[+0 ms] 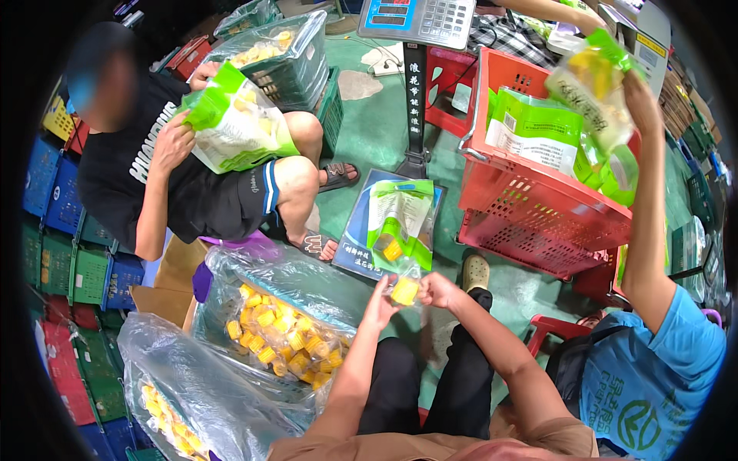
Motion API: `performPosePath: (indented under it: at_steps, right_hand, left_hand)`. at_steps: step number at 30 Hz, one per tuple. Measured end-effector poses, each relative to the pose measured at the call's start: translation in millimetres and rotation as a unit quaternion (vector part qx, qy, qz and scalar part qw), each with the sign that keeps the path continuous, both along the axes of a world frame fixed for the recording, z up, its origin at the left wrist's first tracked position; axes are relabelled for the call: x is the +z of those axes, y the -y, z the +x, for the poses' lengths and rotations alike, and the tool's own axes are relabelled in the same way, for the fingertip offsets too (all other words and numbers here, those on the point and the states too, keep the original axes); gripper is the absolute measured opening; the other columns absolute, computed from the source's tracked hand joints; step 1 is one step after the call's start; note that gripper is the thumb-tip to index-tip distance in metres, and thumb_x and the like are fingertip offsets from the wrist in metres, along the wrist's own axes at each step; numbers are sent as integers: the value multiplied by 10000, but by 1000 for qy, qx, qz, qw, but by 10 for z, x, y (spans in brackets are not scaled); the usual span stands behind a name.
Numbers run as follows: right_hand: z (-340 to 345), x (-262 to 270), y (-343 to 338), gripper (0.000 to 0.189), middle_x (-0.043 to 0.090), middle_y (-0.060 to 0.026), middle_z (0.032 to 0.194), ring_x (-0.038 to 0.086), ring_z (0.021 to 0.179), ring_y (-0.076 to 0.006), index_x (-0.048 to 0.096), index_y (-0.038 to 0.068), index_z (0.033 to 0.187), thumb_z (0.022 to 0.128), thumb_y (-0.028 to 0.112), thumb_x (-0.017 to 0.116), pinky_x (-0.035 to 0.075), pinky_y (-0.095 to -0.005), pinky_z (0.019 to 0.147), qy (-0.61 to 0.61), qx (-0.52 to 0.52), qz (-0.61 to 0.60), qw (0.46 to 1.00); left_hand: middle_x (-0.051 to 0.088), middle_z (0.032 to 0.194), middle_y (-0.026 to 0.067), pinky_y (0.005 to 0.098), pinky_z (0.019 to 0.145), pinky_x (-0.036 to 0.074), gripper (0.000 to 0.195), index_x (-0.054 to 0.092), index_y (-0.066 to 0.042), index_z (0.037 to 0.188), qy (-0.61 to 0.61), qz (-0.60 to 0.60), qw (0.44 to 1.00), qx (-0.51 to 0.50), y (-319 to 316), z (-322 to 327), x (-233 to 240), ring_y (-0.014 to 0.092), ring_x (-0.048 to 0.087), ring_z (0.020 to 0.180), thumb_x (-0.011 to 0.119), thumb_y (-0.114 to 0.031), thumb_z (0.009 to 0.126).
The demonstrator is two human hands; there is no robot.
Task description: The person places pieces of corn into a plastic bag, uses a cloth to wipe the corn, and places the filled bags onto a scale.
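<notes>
Between my two hands is a short piece of yellow corn cob point(405, 291) in a clear plastic wrapper. My left hand point(380, 306) grips the wrapper from the left, and my right hand point(439, 290) pinches its right side. Just beyond them, a green-and-white printed pouch point(400, 210) lies on the platform of a floor scale point(351, 233), a yellow corn piece showing near its lower end. To the left of my left forearm, a plastic-lined crate point(213, 322) holds many wrapped corn pieces point(288, 334).
A second plastic-lined bin point(230, 397) with corn stands at lower left. At left, a seated person point(115, 167) holds a green-and-white pouch point(242, 124). On the right, another person point(646, 363) lifts a filled pouch point(594, 86) over red crates point(536, 196). The scale's display point(415, 20) stands ahead.
</notes>
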State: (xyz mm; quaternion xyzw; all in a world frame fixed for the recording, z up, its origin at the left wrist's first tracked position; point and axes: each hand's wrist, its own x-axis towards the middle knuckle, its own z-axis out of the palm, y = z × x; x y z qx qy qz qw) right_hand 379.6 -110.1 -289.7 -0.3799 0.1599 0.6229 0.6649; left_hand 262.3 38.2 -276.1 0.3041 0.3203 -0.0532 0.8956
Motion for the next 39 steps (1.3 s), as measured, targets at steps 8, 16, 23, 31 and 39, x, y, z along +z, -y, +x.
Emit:
performPosePath:
  at_steps: [8, 16, 23, 31, 39]
  right_hand:
    - [-594, 623, -529, 402, 635, -71, 910, 619, 715, -148, 533, 23, 1181, 780, 40, 510, 531, -265, 630, 94, 263, 129, 951]
    - [-442, -405, -312, 463, 584, -192, 1002, 606, 856, -324, 478, 196, 1238, 779, 151, 520, 504, -418, 688, 685, 468, -278, 484]
    - [66, -768, -305, 629, 585, -176, 1079, 595, 934, -305, 166, 322, 1420, 876, 101, 392, 466, -451, 732, 630, 532, -420, 380]
    - [275, -938, -111, 189, 638, -111, 853, 604, 842, -278, 610, 96, 938, 807, 144, 482, 465, -447, 673, 765, 354, -431, 323]
    - [577, 54, 314, 133, 605, -187, 674, 621, 657, -329, 611, 31, 815, 770, 142, 553, 491, -433, 604, 791, 244, -333, 451]
  left_hand:
    - [538, 1150, 120, 383, 881, 476, 425, 415, -9, 1240, 38, 127, 991, 18, -336, -1179, 871, 224, 544, 1065, 552, -81, 844]
    - [531, 1179, 185, 402, 867, 433, 658, 422, -43, 1277, -392, 625, 660, -145, -1001, -2515, 1007, 359, 531, 1022, 685, -217, 700]
    - [434, 1279, 259, 366, 1014, 323, 662, 385, 78, 1271, -94, 696, 708, -71, -840, -679, 783, 352, 418, 1197, 652, -249, 761]
    - [464, 1225, 306, 403, 976, 363, 968, 286, 111, 1311, -250, 597, 738, -190, -811, 840, -1103, 393, 450, 1163, 641, -551, 699]
    - [606, 707, 232, 414, 598, 470, 281, 647, -58, 1039, 18, 783, 615, -90, -1170, 953, 334, 340, 608, 610, 483, -100, 815]
